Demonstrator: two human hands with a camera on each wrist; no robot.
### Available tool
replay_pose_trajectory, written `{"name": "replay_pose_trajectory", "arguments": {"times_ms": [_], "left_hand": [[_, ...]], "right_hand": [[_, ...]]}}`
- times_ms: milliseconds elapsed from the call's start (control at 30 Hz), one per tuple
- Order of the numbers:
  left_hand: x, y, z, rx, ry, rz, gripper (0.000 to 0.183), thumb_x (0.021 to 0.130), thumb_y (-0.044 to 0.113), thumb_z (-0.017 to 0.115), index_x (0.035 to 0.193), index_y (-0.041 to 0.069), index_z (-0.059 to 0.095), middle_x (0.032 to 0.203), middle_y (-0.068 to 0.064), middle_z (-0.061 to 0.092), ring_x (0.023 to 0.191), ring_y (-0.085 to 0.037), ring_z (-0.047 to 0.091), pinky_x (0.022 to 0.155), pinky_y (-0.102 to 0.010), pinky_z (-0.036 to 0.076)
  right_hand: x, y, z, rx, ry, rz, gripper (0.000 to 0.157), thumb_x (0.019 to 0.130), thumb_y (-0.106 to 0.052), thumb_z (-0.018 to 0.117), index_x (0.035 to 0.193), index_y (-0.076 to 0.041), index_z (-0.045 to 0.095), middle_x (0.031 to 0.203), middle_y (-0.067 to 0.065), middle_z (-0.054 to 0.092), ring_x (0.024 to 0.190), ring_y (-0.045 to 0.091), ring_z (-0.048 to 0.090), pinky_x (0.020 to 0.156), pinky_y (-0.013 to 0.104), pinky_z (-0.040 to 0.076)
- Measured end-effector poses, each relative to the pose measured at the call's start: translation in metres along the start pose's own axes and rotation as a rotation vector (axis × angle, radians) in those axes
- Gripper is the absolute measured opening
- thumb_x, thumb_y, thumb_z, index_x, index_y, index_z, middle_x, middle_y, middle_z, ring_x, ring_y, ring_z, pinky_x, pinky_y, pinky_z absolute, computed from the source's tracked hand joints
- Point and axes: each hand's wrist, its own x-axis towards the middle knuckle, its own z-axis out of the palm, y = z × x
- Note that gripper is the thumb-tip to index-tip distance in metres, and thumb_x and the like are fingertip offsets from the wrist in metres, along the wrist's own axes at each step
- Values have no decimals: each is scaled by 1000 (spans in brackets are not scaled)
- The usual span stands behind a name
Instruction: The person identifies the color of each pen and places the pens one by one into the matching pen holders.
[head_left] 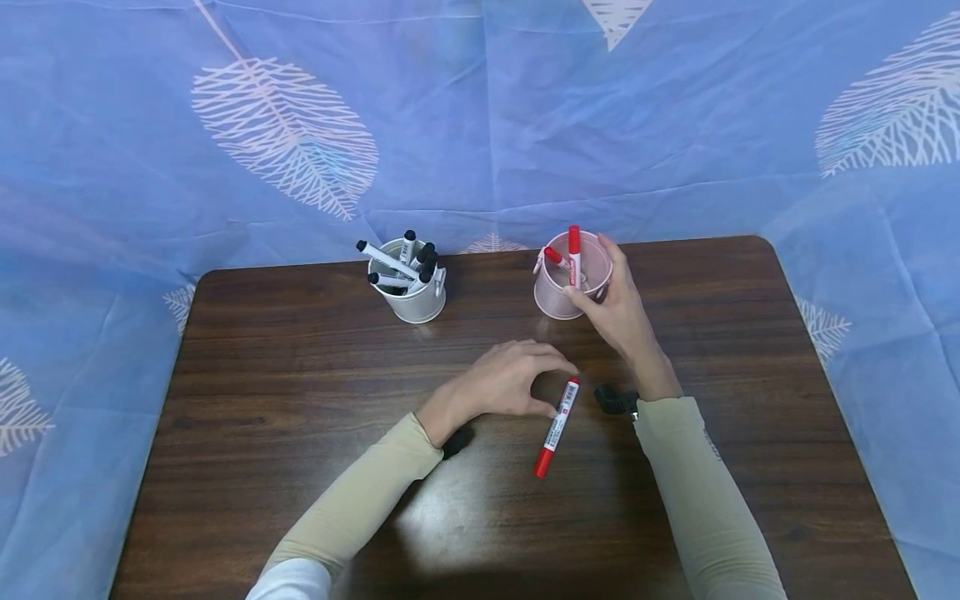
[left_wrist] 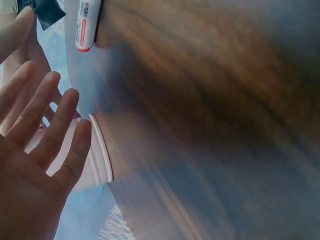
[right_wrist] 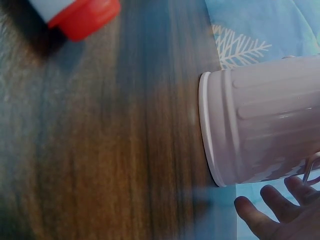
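A red-capped white marker (head_left: pixel 558 427) lies on the table. My left hand (head_left: pixel 513 377) is over the table beside it, fingers and thumb apart and holding nothing, thumb tip close to the marker's barrel. At the back, my right hand (head_left: pixel 617 304) is at the right side of a pink bucket (head_left: pixel 558 298), its thumb at the near rim. In the right wrist view its fingers (right_wrist: pixel 255 212) are spread beside the bucket and its wire handle. A red marker (head_left: pixel 574 250) stands upright in the bucket, and another red marker (head_left: pixel 555 257) leans beside it.
A white bucket (head_left: pixel 418 310) with several black-capped markers (head_left: pixel 386 258) stands at the back left of the dark wooden table (head_left: pixel 262 400). Behind the table hangs a blue cloth (head_left: pixel 435 108) with white leaf prints. Black wrist gear (head_left: pixel 617 400) sits by the right wrist.
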Motion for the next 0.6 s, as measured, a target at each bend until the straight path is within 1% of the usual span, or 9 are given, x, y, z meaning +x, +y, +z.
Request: {"name": "replay_pose_trajectory", "arguments": {"times_ms": [200, 400, 533, 600], "left_hand": [[-2, 6, 10, 9, -21, -53, 60, 78, 40, 85, 133, 26, 64, 127, 9, 62, 115, -8, 56, 98, -36, 46], [-4, 9, 20, 18, -42, -77, 60, 78, 41, 85, 132, 26, 64, 120, 9, 64, 103, -7, 56, 92, -34, 47], [-6, 11, 24, 30, -44, -87, 58, 79, 43, 84, 131, 26, 65, 117, 9, 65, 95, -5, 54, 86, -31, 47], [-6, 12, 26, 56, -43, -87, 58, 79, 48, 82, 130, 27, 66, 113, 10, 66, 88, -5, 54, 78, -29, 47]], "right_hand": [[1, -1, -2, -11, 11, 1, 91, 87, -23, 78, 158, -27, 20, 155, 9, 34, 137, 32, 38, 109, 60, 31], [0, -1, -1, -13, 4, -5, 92, 87, -22, 77, 158, -25, 19, 156, 9, 33, 138, 33, 37, 109, 61, 31], [-1, -1, 0, -7, 3, -18, 92, 87, -20, 77, 158, -25, 19, 156, 9, 33, 138, 33, 37, 109, 61, 31], [-1, -1, 0, -8, 4, -20, 92, 87, -20, 78, 158, -25, 19, 156, 9, 33, 138, 33, 37, 109, 61, 31]]}}
